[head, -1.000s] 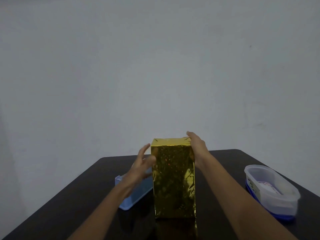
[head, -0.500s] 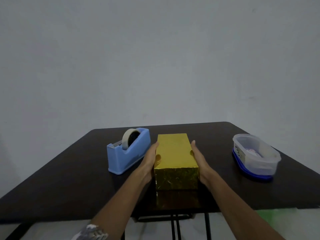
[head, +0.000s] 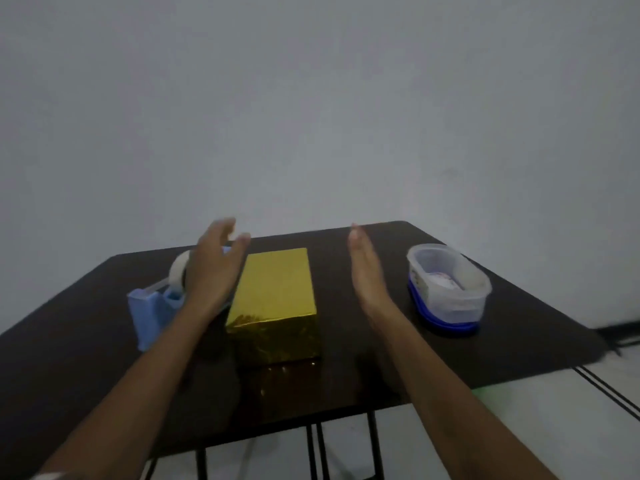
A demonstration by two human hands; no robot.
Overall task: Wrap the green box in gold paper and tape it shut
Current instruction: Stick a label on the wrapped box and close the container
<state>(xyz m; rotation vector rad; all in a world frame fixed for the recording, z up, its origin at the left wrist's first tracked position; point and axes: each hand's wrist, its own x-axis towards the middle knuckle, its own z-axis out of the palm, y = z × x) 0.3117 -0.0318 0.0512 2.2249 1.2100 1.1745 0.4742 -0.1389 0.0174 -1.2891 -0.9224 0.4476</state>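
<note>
One gold-wrapped box [head: 277,289], one blue tape dispenser [head: 149,313], one lidded plastic container [head: 446,292] on dark table [head: 502,351].
Box lies flat at centre; left hand [head: 214,268] and right hand [head: 367,268] flank it, fingers extended, gripping nothing. Container label illegible.

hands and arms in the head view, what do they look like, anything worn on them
Both are bare: the left hand and right hand show no rings or gloves, the left forearm and right forearm no watch, band or sleeve. At the bottom left edge a pale scrap, perhaps a sleeve hem, meets the left arm; too blurred to tell.
</note>
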